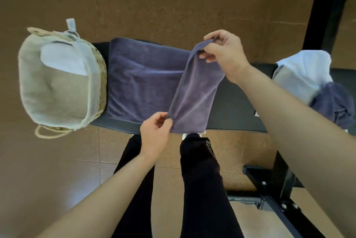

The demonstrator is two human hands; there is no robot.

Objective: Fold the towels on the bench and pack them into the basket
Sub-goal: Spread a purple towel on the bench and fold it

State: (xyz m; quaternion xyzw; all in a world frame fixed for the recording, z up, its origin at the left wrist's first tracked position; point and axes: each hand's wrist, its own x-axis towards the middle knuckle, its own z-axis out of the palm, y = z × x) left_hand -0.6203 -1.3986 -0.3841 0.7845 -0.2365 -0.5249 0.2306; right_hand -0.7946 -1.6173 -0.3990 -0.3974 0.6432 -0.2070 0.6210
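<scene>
Left hand [156,133] pinched purple towel [192,91] near corner; right hand [225,54] pinched far corner; basket [103,83] sat left of grips.

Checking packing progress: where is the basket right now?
In the head view, the basket sits at the left end of the bench, right beside the purple towel, with one folded light-blue towel inside.

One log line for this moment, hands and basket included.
step: folding purple towel on bench | left hand: pinches near corner | right hand: pinches far corner | basket: one pale towel inside | pile: unfolded, right
</scene>
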